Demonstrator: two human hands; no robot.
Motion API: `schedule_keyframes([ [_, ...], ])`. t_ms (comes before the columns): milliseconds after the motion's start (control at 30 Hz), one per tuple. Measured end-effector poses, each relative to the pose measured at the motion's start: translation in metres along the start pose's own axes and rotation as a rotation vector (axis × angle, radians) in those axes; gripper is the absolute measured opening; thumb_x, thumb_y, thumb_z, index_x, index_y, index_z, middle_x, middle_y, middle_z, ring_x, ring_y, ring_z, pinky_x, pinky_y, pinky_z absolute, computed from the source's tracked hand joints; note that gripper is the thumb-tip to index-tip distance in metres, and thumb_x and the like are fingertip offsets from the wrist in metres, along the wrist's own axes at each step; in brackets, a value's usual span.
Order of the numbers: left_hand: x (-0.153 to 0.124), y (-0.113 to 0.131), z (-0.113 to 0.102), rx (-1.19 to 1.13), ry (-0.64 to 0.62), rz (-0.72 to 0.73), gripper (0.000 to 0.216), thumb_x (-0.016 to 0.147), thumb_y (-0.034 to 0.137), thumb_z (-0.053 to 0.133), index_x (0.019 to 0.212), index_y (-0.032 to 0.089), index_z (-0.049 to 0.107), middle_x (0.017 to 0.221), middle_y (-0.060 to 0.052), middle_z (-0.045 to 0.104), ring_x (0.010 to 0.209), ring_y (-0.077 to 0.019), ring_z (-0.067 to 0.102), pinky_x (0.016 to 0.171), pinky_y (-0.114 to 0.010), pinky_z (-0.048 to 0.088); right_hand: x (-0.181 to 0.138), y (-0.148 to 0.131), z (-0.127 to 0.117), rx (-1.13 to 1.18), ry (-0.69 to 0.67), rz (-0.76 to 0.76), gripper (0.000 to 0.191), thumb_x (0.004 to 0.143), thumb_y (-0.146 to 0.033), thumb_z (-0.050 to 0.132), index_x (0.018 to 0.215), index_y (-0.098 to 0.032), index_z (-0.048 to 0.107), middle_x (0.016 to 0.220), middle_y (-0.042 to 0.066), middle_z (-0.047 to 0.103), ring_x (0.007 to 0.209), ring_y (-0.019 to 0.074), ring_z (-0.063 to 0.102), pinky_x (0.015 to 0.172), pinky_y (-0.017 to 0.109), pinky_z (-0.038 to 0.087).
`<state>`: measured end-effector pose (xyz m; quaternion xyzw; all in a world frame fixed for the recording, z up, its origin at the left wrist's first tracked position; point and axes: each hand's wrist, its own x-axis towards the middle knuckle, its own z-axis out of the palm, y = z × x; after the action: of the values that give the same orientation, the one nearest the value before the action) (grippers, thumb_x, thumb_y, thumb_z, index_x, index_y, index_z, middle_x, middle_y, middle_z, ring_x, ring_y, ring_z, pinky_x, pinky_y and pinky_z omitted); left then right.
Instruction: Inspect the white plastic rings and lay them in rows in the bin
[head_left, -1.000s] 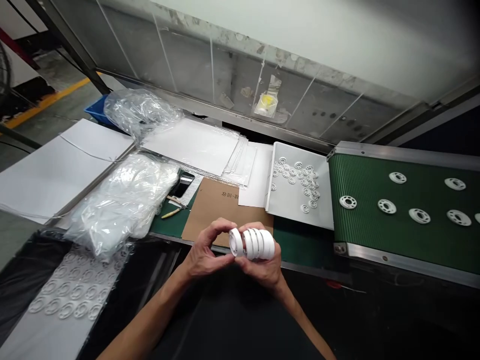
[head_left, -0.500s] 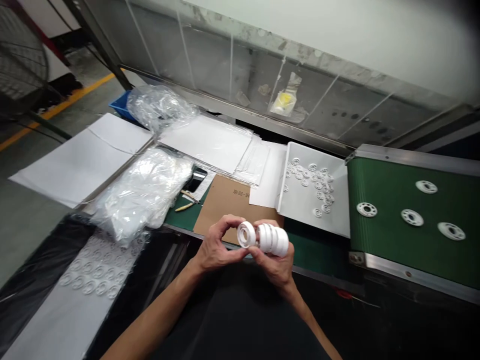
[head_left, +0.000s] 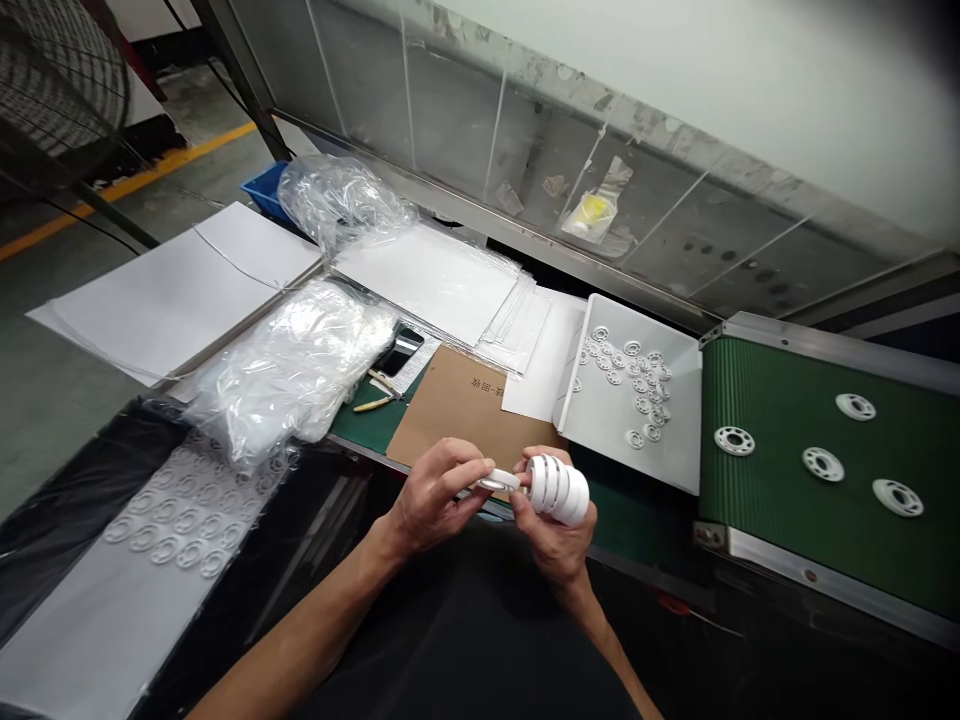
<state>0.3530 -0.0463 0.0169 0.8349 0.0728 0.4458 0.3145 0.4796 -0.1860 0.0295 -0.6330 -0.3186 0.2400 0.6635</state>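
My right hand (head_left: 551,535) is wrapped round a short stack of white plastic discs (head_left: 561,487), held on its side above the table's near edge. My left hand (head_left: 435,495) pinches a single white disc (head_left: 501,482) just left of the stack, tilted nearly flat and a little apart from it. Both hands hover over the edge of a brown cardboard sheet (head_left: 457,405).
A green conveyor belt (head_left: 787,440) at right carries several white discs (head_left: 733,440). A white tray (head_left: 675,455) beside it holds several small white rings. Clear plastic bags (head_left: 292,370), white sheets (head_left: 442,280), a phone (head_left: 397,352) and a layer of discs on a sheet (head_left: 169,520) lie at left.
My left hand has drawn one disc off the end of the stack and tipped it from upright to nearly flat. The view has swung a little to the left.
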Motion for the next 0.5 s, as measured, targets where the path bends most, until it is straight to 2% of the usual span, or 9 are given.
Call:
schedule_keyframes([
  [100,-0.001,0.003,-0.002,-0.029,0.000,-0.007,0.052,0.091,0.009,0.072,0.135,0.029,0.055,0.097,-0.003,0.068,0.085,-0.0177,0.069,0.076,-0.031,0.063,-0.001,0.000,0.001,0.039,0.019,0.053,0.016,0.084,-0.028,0.084,0.097,-0.023,0.077,0.106,0.008,0.073,0.087,0.0244,0.071,0.078,0.038,0.062],
  [267,-0.003,0.009,-0.004,-0.134,0.003,-0.070,0.053,0.085,0.011,0.079,0.132,0.026,0.060,0.104,-0.005,0.069,0.090,-0.0183,0.071,0.081,-0.031,0.063,-0.002,0.008,0.001,0.127,0.032,0.141,0.013,0.083,-0.031,0.083,0.092,-0.022,0.080,0.116,0.009,0.075,0.094,0.0251,0.073,0.081,0.036,0.060],
  [367,-0.003,0.011,-0.006,-0.190,-0.036,-0.122,0.054,0.083,0.019,0.083,0.131,0.025,0.061,0.109,-0.007,0.067,0.095,-0.0208,0.071,0.084,-0.033,0.063,-0.002,0.016,0.001,0.218,-0.012,0.241,0.014,0.083,-0.032,0.084,0.092,-0.022,0.082,0.113,0.008,0.078,0.101,0.0266,0.073,0.088,0.037,0.059],
  [500,-0.003,0.010,-0.009,-0.202,-0.055,-0.167,0.056,0.080,0.030,0.089,0.128,0.021,0.060,0.110,-0.009,0.068,0.098,-0.0230,0.071,0.086,-0.035,0.063,-0.003,0.021,0.005,0.307,-0.082,0.392,0.022,0.082,-0.034,0.086,0.099,-0.021,0.081,0.102,0.005,0.079,0.093,0.0236,0.072,0.089,0.035,0.058],
])
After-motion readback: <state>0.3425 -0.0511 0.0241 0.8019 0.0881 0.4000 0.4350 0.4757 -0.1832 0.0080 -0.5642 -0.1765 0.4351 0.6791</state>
